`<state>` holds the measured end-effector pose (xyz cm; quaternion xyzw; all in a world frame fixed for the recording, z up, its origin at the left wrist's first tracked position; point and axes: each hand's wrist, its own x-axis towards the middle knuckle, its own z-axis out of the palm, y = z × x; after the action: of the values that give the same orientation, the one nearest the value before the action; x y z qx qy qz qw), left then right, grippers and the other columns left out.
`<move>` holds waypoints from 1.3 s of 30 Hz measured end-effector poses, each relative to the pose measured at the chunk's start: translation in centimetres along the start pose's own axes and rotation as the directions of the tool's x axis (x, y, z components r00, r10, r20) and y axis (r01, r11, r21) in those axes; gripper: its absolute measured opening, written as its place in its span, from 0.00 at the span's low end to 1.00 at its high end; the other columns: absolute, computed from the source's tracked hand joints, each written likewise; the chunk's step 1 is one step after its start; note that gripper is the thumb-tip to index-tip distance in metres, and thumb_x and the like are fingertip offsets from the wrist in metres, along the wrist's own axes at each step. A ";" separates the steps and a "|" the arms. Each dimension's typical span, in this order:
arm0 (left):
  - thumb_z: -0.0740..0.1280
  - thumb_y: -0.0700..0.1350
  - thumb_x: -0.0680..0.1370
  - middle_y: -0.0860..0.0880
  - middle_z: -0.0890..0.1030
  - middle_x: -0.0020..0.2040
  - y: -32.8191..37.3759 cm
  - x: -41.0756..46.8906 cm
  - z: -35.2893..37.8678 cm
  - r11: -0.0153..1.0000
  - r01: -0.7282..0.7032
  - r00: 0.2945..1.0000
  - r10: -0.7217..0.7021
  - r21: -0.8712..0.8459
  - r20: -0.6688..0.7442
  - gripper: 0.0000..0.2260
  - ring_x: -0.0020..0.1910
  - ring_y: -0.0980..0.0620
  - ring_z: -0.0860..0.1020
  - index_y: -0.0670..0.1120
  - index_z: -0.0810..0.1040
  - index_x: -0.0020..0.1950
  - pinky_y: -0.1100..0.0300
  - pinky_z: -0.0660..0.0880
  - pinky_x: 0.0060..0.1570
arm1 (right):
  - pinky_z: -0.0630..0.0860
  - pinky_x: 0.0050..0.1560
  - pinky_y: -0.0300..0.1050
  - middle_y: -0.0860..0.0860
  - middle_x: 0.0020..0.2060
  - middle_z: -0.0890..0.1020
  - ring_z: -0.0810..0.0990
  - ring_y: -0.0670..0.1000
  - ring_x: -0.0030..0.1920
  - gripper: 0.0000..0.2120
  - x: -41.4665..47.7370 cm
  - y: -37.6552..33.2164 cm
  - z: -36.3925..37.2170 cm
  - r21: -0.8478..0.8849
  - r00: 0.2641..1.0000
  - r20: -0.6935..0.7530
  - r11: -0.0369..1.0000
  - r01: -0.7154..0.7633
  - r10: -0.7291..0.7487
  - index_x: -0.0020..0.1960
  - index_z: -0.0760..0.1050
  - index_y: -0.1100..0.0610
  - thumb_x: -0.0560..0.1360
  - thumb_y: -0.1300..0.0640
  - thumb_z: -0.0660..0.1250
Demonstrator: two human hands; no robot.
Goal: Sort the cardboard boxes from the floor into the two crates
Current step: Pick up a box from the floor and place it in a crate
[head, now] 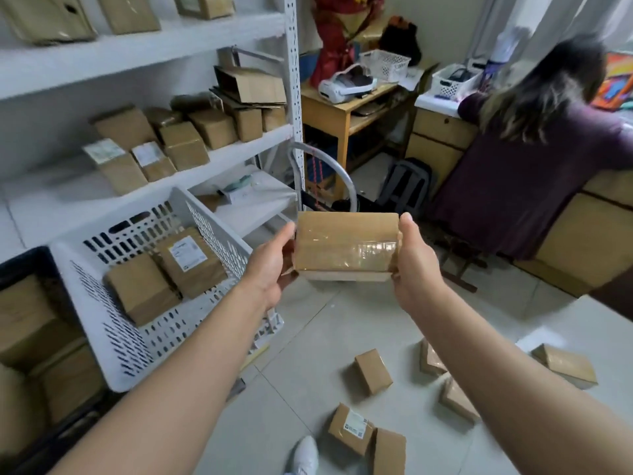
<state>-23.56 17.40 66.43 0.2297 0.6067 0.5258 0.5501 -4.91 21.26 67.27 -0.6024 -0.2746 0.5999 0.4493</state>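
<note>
Box in hand: one taped cardboard box (346, 246), held in the air at mid-frame, above the tiled floor (308, 337). Left hand (270, 260) clasps its left end, right hand (416, 265) its right end — each grip closed on the box, thumbs on top, fingers underneath and mostly hidden. Long axis runs left to right, roughly level, taped top face toward the camera.

Key relation: white perforated crate (113, 323) lies to the left of the held box and lower, its near corner just beside the left forearm. Dark crate (20, 262) sits further left, touching or almost touching the white one — cannot tell which. Left hand is the nearer to both crates. Judgement: the coming move is a leftward, downward carry; which crate this box belongs in cannot be told from the view.

Counts:
- white crate: two boxes visible, side by side, one bearing a label (187, 252).
- dark crate: at least three boxes, blurred and cut by the frame edge.
- floor: six loose boxes visible, lower right, one partly hidden by the right forearm — e.g. a small plain one (373, 371).
- held: one.

Shelf boxes (181, 142) are not counted in the task. A second person (520, 159) leans on a counter at the right, well apart.
</note>
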 end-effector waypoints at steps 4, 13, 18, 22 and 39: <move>0.64 0.60 0.76 0.49 0.83 0.42 -0.7 -3.5 -1.9 0.996 -0.023 0.993 0.013 -0.081 -0.119 0.17 0.42 0.51 0.80 0.48 0.81 0.48 0.57 0.76 0.42 | 0.79 0.52 0.52 0.53 0.51 0.83 0.82 0.55 0.51 0.21 -2.5 0.6 0.9 -0.027 0.993 0.115 0.999 0.019 -0.016 0.49 0.78 0.52 0.72 0.36 0.61; 0.61 0.37 0.76 0.50 0.79 0.28 -0.1 -6.2 -8.2 0.947 -0.135 0.974 0.073 -0.293 -0.214 0.11 0.26 0.56 0.76 0.44 0.77 0.34 0.65 0.73 0.26 | 0.79 0.56 0.55 0.51 0.44 0.86 0.83 0.54 0.48 0.16 -5.0 3.3 5.7 -0.122 0.955 0.296 0.992 0.036 0.002 0.44 0.83 0.49 0.68 0.38 0.67; 0.60 0.32 0.73 0.49 0.84 0.34 1.4 -4.8 -13.2 0.938 -0.173 0.943 0.069 -0.302 -0.326 0.11 0.31 0.56 0.81 0.42 0.80 0.38 0.65 0.74 0.29 | 0.72 0.64 0.62 0.56 0.54 0.83 0.79 0.60 0.58 0.15 -5.0 5.1 12.2 -0.181 0.935 0.355 0.981 0.067 0.002 0.48 0.81 0.53 0.69 0.45 0.65; 0.60 0.30 0.72 0.45 0.83 0.41 2.1 -2.1 -19.1 0.940 -0.154 0.901 0.008 -0.303 -0.434 0.11 0.40 0.50 0.79 0.42 0.79 0.37 0.61 0.71 0.37 | 0.71 0.63 0.64 0.58 0.52 0.84 0.79 0.63 0.58 0.16 -4.6 7.4 19.3 -0.230 0.914 0.405 0.970 0.075 0.025 0.46 0.82 0.56 0.66 0.48 0.64; 0.62 0.44 0.77 0.43 0.82 0.46 -3.3 10.2 -32.7 0.818 0.331 0.735 -0.537 -0.470 -0.415 0.07 0.45 0.45 0.78 0.44 0.77 0.51 0.43 0.76 0.45 | 0.81 0.37 0.46 0.58 0.43 0.84 0.83 0.56 0.39 0.09 5.1 18.9 36.0 -0.636 0.866 0.265 0.752 -0.175 0.425 0.49 0.78 0.61 0.77 0.57 0.62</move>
<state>-55.25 12.45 53.98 -0.1819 0.6623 0.5251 0.5025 -43.09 24.91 52.83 -0.6154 -0.4294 0.6573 0.0693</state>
